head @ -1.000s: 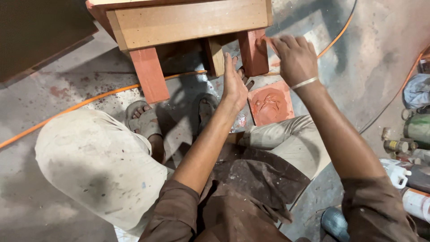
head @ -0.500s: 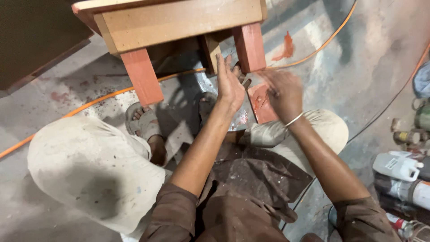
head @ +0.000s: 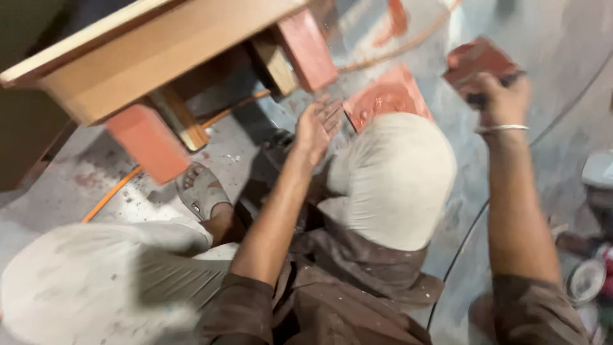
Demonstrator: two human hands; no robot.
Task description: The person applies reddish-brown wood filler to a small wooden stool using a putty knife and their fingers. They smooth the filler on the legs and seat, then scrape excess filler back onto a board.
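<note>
My left hand [head: 317, 126] hangs open, palm up, below the wooden stool [head: 159, 45], near its red-painted back leg [head: 305, 48] and touching nothing I can see. My right hand [head: 501, 96] is raised at the right and is shut on a flat red-stained pad [head: 480, 59], with a dark handle showing under the fingers. A metal bangle sits on that wrist. Another red-stained square piece [head: 385, 97] lies on the floor just beyond my right knee [head: 399, 166]. The frame is blurred.
The stool's front red leg [head: 147, 142] stands near my sandalled foot [head: 201, 190]. An orange cable [head: 115, 191] crosses the concrete floor under the stool. Tins and containers [head: 590, 268] crowd the right edge, and a thin black cord [head: 463, 243] runs by my right leg.
My right hand has lifted from the red piece on the floor and swung out right holding the pad. My left hand came off the stool leg. The view swung and tilted.
</note>
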